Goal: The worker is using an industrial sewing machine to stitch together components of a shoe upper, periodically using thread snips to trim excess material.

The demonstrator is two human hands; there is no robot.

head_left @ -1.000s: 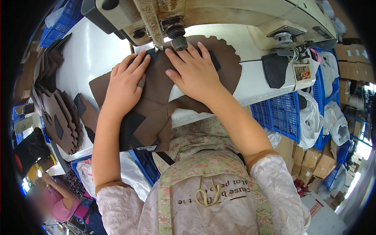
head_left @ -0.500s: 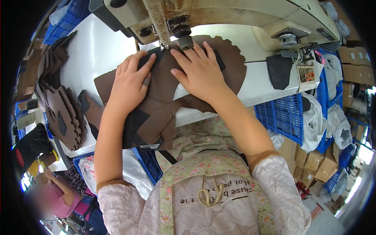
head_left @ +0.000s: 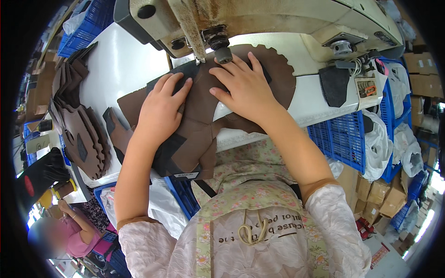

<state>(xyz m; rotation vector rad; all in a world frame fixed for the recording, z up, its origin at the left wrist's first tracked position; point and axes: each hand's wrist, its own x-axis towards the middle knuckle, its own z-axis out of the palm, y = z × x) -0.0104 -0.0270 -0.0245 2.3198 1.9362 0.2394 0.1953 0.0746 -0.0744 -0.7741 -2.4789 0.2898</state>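
Observation:
A dark brown sheet piece with black patches lies on the white table under the sewing machine's presser foot. Its far right edge is scalloped, and its near end hangs over the table edge. My left hand rests flat on it, left of the foot, a ring on one finger. To the right of the foot, my right hand lies with fingers spread, some tips partly hidden behind the machine's dark round knob. Both hands press on the piece without gripping it.
The machine body spans the far side. Stacked brown pieces lie at left, a black piece at right. Blue crates with plastic bags flank the table. Another person sits at lower left.
My left hand has slid slightly toward me, uncovering more of the black patch beside the foot. My right hand stays about where it was on the piece. The whole view has shifted a little.

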